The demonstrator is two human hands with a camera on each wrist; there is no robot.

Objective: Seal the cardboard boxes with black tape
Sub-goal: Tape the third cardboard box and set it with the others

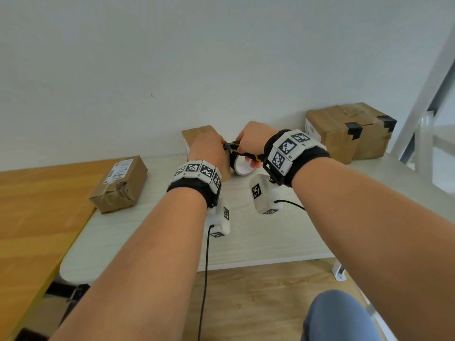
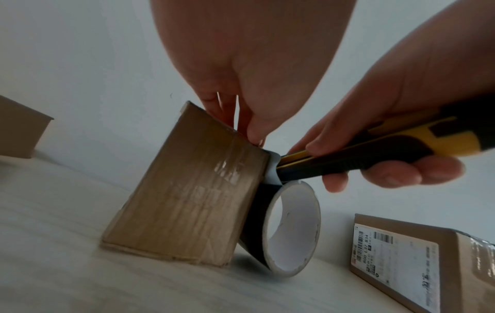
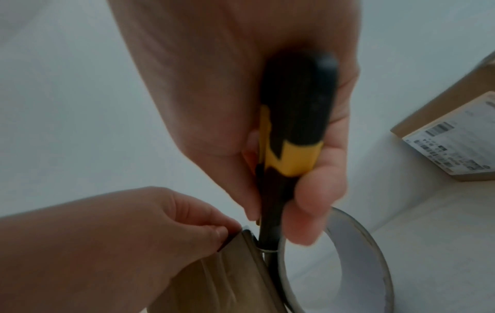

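Note:
A small upright cardboard box stands in the middle of the white table. My left hand pinches its top right corner, where a strip of black tape runs up from the tape roll leaning against the box's right side. My right hand grips a yellow and black utility knife, its tip against that strip just above the roll. In the head view both hands, left and right, meet over the box and roll. The blade itself is hidden.
Another labelled cardboard box lies at the table's left, beside an orange wooden table. Two boxes with black tape on them stand at the back right against the wall. A white metal frame rises at the far right.

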